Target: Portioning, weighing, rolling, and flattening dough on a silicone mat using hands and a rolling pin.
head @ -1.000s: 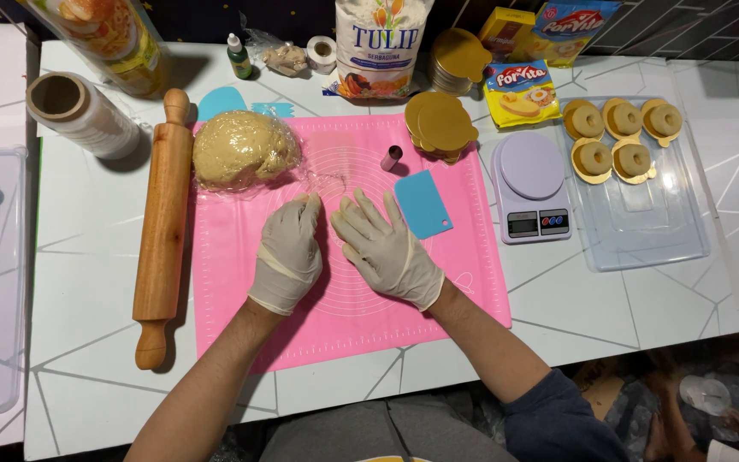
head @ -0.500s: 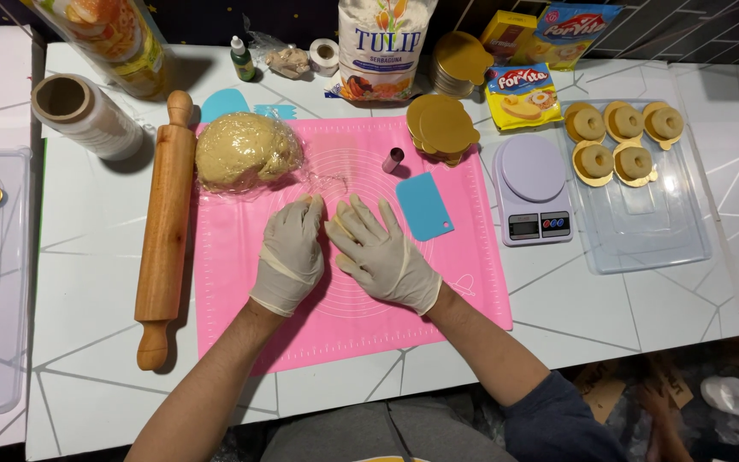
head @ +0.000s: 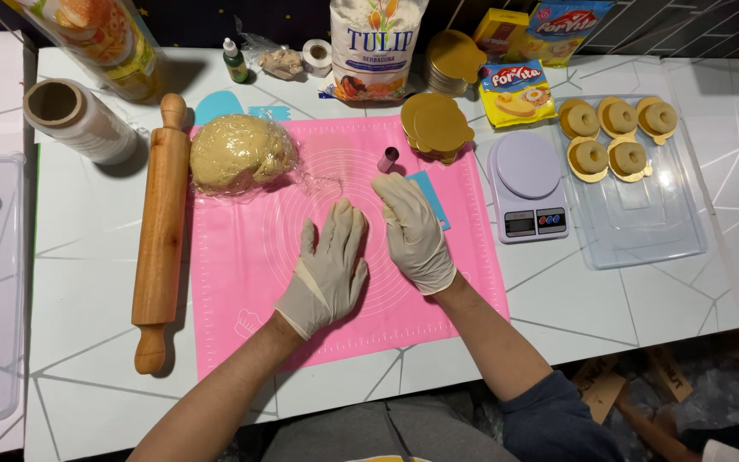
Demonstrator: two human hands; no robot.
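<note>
Shifted since the earlier frames: both gloved hands slightly higher on the pink silicone mat (head: 241,282), right hand (head: 414,233) now further up toward frame centre than left hand (head: 331,269), fingertips reaching the blue scraper (head: 432,195). Left hand flat, palm down, fingers extended and nearly together, pressed on the mat just left of centre, gripping nothing. Right hand likewise open and flat, fingers straight, slightly angled toward upper left, holding nothing; partly covering the scraper's lower left edge. Hands just beside each other, narrow gap between, not touching. Dough ball (head: 237,154) in clear plastic wrap at upper left corner of the mat, well apart from both hands. Wooden rolling pin (head: 161,231) lying lengthwise along the mat's left edge, on the white table (head: 79,257). Roll of cling film (head: 79,120) at upper left of frame. Small pink cylindrical cutter (head: 387,159) on the mat just above the right hand. Stack of gold foil cups (head: 436,128) at the mat's upper right corner. Lilac kitchen scale (head: 528,188) right of the mat; clear tray (head: 643,231) further right carrying five ring-shaped pastries (head: 617,133) in gold cups. Flour bag (head: 376,47) at top centre
</note>
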